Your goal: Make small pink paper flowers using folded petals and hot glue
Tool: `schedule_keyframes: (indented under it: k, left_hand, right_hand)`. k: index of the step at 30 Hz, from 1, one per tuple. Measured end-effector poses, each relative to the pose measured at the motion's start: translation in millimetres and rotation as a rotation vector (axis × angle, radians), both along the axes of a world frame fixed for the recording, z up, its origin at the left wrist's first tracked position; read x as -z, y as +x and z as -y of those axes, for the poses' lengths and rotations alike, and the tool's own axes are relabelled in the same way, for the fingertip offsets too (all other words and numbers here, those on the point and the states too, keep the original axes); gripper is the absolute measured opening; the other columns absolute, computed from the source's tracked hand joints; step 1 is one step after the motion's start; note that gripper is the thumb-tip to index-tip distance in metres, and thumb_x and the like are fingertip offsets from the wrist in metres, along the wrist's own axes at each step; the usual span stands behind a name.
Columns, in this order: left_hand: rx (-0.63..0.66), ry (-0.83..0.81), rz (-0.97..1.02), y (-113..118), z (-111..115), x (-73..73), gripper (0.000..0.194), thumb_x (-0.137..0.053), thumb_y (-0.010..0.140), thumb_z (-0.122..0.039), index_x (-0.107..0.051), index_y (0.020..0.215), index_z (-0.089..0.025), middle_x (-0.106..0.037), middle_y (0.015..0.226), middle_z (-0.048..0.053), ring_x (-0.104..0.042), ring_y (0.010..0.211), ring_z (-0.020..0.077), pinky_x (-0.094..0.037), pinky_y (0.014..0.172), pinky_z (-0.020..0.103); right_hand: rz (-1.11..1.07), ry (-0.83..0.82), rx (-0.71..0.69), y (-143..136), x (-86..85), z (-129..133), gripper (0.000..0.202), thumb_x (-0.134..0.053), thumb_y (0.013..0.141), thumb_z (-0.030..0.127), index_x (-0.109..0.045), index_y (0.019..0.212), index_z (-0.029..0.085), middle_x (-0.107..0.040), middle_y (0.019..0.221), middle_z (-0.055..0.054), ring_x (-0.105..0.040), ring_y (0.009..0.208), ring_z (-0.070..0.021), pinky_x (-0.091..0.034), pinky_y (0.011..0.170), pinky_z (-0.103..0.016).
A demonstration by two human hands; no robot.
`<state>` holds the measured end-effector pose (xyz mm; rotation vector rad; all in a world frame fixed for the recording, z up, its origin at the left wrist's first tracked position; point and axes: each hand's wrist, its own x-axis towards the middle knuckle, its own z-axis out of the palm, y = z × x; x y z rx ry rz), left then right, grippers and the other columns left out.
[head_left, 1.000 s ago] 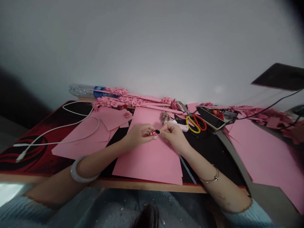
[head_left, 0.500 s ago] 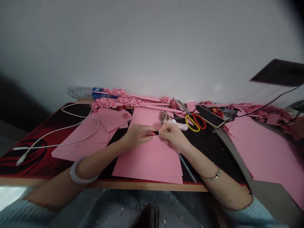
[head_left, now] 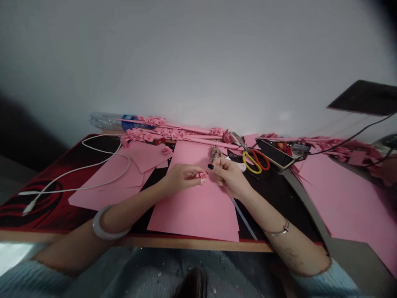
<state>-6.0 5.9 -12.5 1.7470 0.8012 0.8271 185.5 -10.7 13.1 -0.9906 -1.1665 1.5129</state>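
Observation:
My left hand [head_left: 183, 179] pinches a small pink paper flower [head_left: 202, 176] between thumb and fingers, above the large pink paper sheets [head_left: 195, 213] on the dark mat. Just to the right, my right hand [head_left: 228, 176] is closed, thumb against curled fingers, a short way from the flower. Whatever it may hold is hidden or too small to name. A translucent stick [head_left: 246, 221] lies below the right wrist, on the mat.
Scissors [head_left: 255, 160] and a phone [head_left: 275, 153] lie right of centre. Pink paper flowers and rolled stems [head_left: 198, 138] line the wall beside a plastic bottle [head_left: 107, 121]. A white cable [head_left: 77, 165] crosses the left; more pink sheets [head_left: 350, 203] lie right.
My right hand has drawn slightly away from the left hand and the flower, opening a gap. The pink flower now shows more clearly in my left fingers.

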Motion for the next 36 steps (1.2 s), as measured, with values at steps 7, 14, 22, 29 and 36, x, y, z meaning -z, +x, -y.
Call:
schedule_keyframes:
  k: [7,14,22,29,36]
  left_hand:
    - [0.051,0.0,-0.043,1.1,0.9,-2.0,0.016,-0.066,0.076,-0.024,-0.072,0.086,-0.013,-0.065,0.067,-0.001,-0.062,0.064,0.0133,-0.049,0.061,0.021]
    - [0.014,0.071,-0.067,2.6,-1.9,7.9,0.014,-0.063,0.075,-0.021,-0.07,0.085,-0.013,-0.066,0.07,-0.001,-0.063,0.067,0.0131,-0.047,0.062,0.02]
    - [0.001,0.162,-0.132,5.2,3.0,-2.6,0.009,-0.059,0.075,-0.019,-0.067,0.074,-0.014,-0.068,0.068,-0.001,-0.062,0.063,0.0119,-0.044,0.058,0.017]
    - [-0.018,0.414,-0.251,2.3,0.8,-4.2,0.011,-0.06,0.076,-0.019,-0.066,0.066,-0.016,-0.063,0.056,-0.003,-0.053,0.053,0.0097,-0.037,0.051,0.018]
    - [0.02,0.053,-0.021,4.1,2.3,1.7,0.009,-0.066,0.076,-0.02,-0.068,0.082,-0.016,-0.072,0.076,0.003,-0.067,0.071,0.0147,-0.051,0.067,0.023]
  right_hand:
    - [0.446,0.33,0.022,-3.9,0.4,5.3,0.01,-0.069,0.072,0.025,-0.062,0.073,0.017,-0.033,0.053,0.009,-0.03,0.05,-0.0088,-0.023,0.05,-0.024]
    - [0.626,0.412,0.024,-5.2,1.0,7.3,0.011,-0.06,0.075,0.023,-0.057,0.066,0.018,-0.036,0.055,0.007,-0.033,0.053,-0.0106,-0.025,0.053,-0.024]
    - [0.568,0.264,-0.003,-3.4,-0.6,5.0,0.023,-0.062,0.075,0.031,-0.048,0.06,0.02,-0.035,0.054,0.007,-0.031,0.052,-0.0101,-0.024,0.05,-0.023]
    - [0.451,0.16,-0.01,-3.0,3.4,4.5,0.031,-0.073,0.07,0.037,-0.048,0.06,0.019,-0.037,0.05,0.009,-0.027,0.046,-0.0074,-0.018,0.046,-0.023]
    - [0.251,0.065,-0.042,-0.6,6.5,0.7,0.039,-0.062,0.08,0.053,-0.041,0.067,0.023,-0.03,0.047,0.012,-0.021,0.039,-0.0074,-0.014,0.041,-0.024]
